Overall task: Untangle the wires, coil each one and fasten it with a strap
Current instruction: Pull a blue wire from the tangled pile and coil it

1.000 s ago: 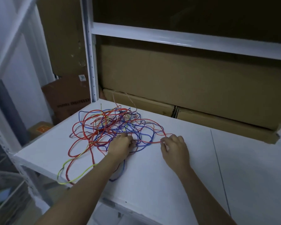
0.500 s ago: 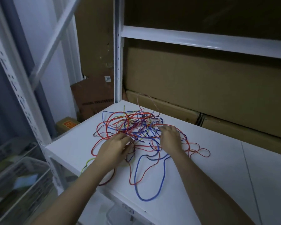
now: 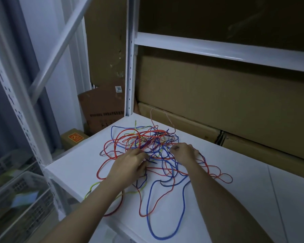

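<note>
Wires [image 3: 147, 142] lie in one loose tangle on the white bench [image 3: 253, 199], red, blue and yellow-green strands crossing at the far middle, with long loops spilling toward me; one blue loop [image 3: 165, 216] runs nearly to the near edge. My left hand [image 3: 130, 163] rests on the near left side of the knot, fingers curled down among the strands; whether that grip has really closed on a wire I cannot tell. My right hand [image 3: 184, 153] sits on the right side, fingers bent into the pile, and there too the grip is hidden from me.

These wires look thin, light and springy, I judge. They will hold their curves, slide easily on the smooth bench and snag where they cross. Pulling hard at the dense middle would likely tighten it. Better to find a free end or take an outer loop, like the blue one, pinch it between thumb and finger, and draw it out slowly while the other hand holds the heap down.

Half a second ago my right hand lay a little further into the knot, and my hands sat closer together. The near blue loop is about where it was. I see no strap.
</note>
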Demonstrator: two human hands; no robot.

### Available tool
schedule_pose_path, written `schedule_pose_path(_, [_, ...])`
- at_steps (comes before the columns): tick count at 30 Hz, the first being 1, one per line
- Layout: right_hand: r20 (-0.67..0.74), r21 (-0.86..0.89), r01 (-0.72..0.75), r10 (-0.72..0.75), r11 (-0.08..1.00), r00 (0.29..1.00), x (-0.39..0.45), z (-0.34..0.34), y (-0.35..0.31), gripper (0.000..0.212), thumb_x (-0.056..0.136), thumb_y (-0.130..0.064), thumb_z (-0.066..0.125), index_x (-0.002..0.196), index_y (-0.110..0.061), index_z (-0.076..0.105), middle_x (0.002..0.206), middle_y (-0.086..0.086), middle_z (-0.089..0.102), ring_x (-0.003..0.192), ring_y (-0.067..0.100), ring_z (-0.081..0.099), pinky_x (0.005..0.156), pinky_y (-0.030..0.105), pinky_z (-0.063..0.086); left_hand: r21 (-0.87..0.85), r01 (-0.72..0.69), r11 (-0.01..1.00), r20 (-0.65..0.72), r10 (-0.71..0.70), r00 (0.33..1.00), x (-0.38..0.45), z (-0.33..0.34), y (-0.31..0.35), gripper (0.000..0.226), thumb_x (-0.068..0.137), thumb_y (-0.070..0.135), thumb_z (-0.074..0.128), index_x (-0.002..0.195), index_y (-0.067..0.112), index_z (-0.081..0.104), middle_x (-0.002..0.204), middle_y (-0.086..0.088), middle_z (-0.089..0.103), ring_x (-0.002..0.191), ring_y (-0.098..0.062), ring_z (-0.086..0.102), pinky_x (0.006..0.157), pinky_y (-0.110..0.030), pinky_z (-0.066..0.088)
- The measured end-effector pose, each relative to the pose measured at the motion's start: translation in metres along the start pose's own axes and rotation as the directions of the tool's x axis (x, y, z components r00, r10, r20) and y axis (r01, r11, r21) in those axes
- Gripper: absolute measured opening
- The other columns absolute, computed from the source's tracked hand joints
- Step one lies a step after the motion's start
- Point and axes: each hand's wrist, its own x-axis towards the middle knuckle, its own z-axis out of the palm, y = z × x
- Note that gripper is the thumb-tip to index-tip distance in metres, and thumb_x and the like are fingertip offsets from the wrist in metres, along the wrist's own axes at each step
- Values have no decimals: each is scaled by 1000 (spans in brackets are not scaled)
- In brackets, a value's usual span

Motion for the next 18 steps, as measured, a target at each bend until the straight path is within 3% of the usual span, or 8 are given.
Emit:
schedule_pose_path(2, [-63,98,52,-46,994,997,0,-10,3,18,95,-31,55,102,-21,69,104,2,69,107,23,56,86,33,40,-10,-10,1000,-12,10,1000,3,0,1,25,96,24,51,114,16,66,113,-4,64,102,-27,59,72,-31,45])
schedule_pose_path(5, [-168,367,206,-153,907,974,-9,-36,2,14,95,-21,57,99,-13,67,95,3,69,92,20,62,80,36,51,-26,-27,999,-32,26,999,20,-3,10,23,96,24,50,112,17,66,110,-3,64,98,-25,59,72,-33,47])
schedule_pose_path(11, [-302,562,365,-226,743,926,-29,-107,-19,13,98,-14,50,87,-19,54,71,-10,64,64,3,60,70,32,47,-92,-53,994,-111,42,993,75,-22,45,26,98,26,48,113,16,66,108,-4,63,99,-26,57,71,-34,47])
schedule_pose_path(13, [-358,621,417,-233,664,904,-36,-132,-29,17,98,-11,50,85,-22,53,67,-8,65,58,6,59,65,32,50,-103,-34,994,-94,24,995,91,-29,55,27,98,31,47,111,15,64,106,-4,61,99,-25,56,71,-35,46])
schedule_pose_path(16, [-426,664,491,-255,564,868,-50,-163,-45,15,97,-7,49,86,-16,53,74,4,63,55,4,58,57,19,50,-190,-38,981,-105,18,994,109,-43,68,22,98,32,49,105,18,64,103,-2,64,97,-23,58,71,-35,49])
schedule_pose_path(18, [-445,684,514,-261,518,856,-56,-178,-54,17,97,-7,50,84,-18,53,72,5,62,54,5,58,56,19,50,-257,-30,966,-101,4,995,117,-52,76,17,96,32,52,103,21,63,98,1,68,92,-19,62,71,-34,50])
